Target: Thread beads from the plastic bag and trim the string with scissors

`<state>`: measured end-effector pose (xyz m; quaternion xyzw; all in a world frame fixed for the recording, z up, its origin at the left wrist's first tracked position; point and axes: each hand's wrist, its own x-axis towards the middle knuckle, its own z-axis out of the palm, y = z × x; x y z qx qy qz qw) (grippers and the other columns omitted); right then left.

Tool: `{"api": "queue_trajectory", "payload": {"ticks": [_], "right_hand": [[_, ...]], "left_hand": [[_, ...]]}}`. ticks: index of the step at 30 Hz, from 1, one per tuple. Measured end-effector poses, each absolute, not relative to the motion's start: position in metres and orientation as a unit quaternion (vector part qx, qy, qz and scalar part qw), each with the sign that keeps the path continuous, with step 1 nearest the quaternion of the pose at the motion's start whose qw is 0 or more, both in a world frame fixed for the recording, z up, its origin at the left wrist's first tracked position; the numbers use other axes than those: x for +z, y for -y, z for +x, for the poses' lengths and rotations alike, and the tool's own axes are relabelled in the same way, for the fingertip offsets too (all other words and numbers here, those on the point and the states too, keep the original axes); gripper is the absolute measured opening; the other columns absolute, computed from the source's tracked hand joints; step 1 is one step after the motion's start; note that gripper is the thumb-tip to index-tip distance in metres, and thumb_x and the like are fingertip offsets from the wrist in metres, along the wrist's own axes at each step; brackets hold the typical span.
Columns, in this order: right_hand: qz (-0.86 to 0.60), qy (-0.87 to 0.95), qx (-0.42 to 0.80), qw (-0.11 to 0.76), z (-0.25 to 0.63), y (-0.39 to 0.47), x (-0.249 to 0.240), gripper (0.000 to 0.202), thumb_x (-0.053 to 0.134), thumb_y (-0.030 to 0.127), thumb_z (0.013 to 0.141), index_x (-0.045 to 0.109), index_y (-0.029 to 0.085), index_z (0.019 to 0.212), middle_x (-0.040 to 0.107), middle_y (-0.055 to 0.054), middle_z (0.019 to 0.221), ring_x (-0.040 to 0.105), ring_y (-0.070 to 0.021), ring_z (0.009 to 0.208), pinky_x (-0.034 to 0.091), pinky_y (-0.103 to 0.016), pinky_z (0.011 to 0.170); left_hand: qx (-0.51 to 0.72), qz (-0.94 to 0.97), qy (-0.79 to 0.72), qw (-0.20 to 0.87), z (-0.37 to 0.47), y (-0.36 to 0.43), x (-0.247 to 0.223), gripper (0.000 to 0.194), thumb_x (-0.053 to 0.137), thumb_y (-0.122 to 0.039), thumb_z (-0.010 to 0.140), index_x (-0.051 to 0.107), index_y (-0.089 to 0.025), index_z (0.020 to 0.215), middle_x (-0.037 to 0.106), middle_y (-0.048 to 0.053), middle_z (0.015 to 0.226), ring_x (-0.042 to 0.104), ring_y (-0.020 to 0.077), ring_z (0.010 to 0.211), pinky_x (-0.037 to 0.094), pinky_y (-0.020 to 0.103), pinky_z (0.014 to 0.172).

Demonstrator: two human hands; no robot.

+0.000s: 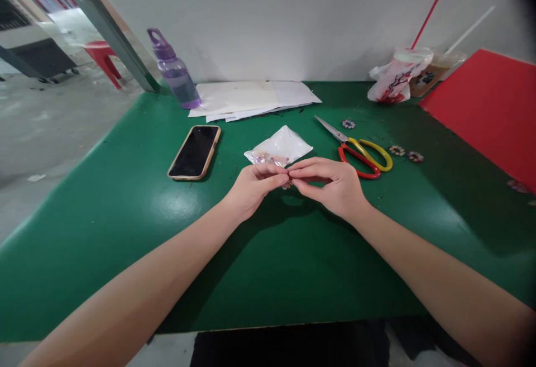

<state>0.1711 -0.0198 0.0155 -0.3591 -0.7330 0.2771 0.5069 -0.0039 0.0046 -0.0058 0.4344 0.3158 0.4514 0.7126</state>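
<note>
Two bare forearms reach over a green table [125, 233], and the hands meet at its middle. The left hand [251, 185] is loosely curled, thumb and forefinger pressed together at the tips. The right hand [330, 182] mirrors it, fingers drawn in and pinching toward the left. Between the touching fingertips sits something very small, too tiny to identify; whether one hand or both grip it cannot be told.

Just beyond the fingertips lies a small clear plastic bag [280, 146], flat on the table, with pinkish bits gathered at its near end. The hands are just beside it, apparently not touching it.

To the right of the bag lie scissors [360, 152] with one red and one yellow handle, blades pointing away to the left. Three small flower-shaped pieces [397, 150] lie scattered near them. To the left rests a phone [195, 151], screen dark. Farther back stand a purple bottle [173, 71], a loose stack of white papers [251, 99], and two drink cups with straws [408, 74], one wrapped in a plastic bag. A red sheet [489, 110] covers the far right corner.
</note>
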Motion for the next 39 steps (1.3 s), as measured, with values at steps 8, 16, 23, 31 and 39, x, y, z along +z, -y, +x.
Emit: {"api": "queue_trajectory", "payload": {"ticks": [8, 16, 23, 31, 39], "right_hand": [[-0.365, 0.736, 0.269, 0.503, 0.1716, 0.0200, 0.0136, 0.016, 0.066, 0.015, 0.071, 0.072, 0.023, 0.084, 0.070, -0.003, 0.093, 0.067, -0.0159, 0.084, 0.058, -0.031, 0.075], [-0.366, 0.728, 0.294, 0.501, 0.1718, 0.0222, 0.0152, 0.014, 0.066, 0.015, 0.071, 0.073, 0.023, 0.081, 0.069, -0.003, 0.090, 0.066, -0.0142, 0.079, 0.058, -0.029, 0.070], [-0.364, 0.731, 0.301, 0.493, 0.1717, 0.0226, 0.0171, 0.014, 0.065, 0.018, 0.073, 0.072, 0.025, 0.082, 0.068, -0.002, 0.089, 0.065, -0.0138, 0.078, 0.058, -0.028, 0.066], [-0.361, 0.743, 0.302, 0.477, 0.1738, 0.0218, 0.0183, 0.014, 0.064, 0.019, 0.074, 0.072, 0.026, 0.083, 0.068, -0.001, 0.090, 0.065, -0.0139, 0.080, 0.057, -0.028, 0.068], [-0.357, 0.744, 0.297, 0.481, 0.1745, 0.0212, 0.0181, 0.012, 0.064, 0.017, 0.073, 0.072, 0.024, 0.080, 0.068, -0.001, 0.087, 0.064, -0.0133, 0.078, 0.057, -0.027, 0.067]], "left_hand": [[0.440, 0.435, -0.318, 0.718, -0.0047, -0.0049, -0.0057, 0.010, 0.075, -0.018, 0.065, 0.071, -0.015, 0.073, 0.069, 0.000, 0.068, 0.063, 0.0101, 0.067, 0.048, 0.027, 0.074], [0.415, 0.432, -0.301, 0.741, -0.0073, -0.0071, -0.0065, 0.010, 0.075, -0.016, 0.065, 0.070, -0.014, 0.073, 0.069, 0.001, 0.068, 0.063, 0.0101, 0.066, 0.048, 0.026, 0.072], [0.407, 0.437, -0.286, 0.749, -0.0088, -0.0079, -0.0082, 0.008, 0.074, -0.015, 0.066, 0.070, -0.015, 0.074, 0.069, 0.001, 0.068, 0.062, 0.0091, 0.066, 0.047, 0.025, 0.070], [0.394, 0.451, -0.283, 0.749, -0.0098, -0.0082, -0.0072, 0.008, 0.074, -0.015, 0.066, 0.071, -0.015, 0.073, 0.068, 0.001, 0.068, 0.062, 0.0092, 0.066, 0.047, 0.026, 0.071], [0.393, 0.459, -0.293, 0.741, -0.0086, -0.0076, -0.0048, 0.009, 0.075, -0.015, 0.064, 0.071, -0.014, 0.072, 0.068, 0.001, 0.068, 0.062, 0.0094, 0.066, 0.047, 0.025, 0.071]]}}
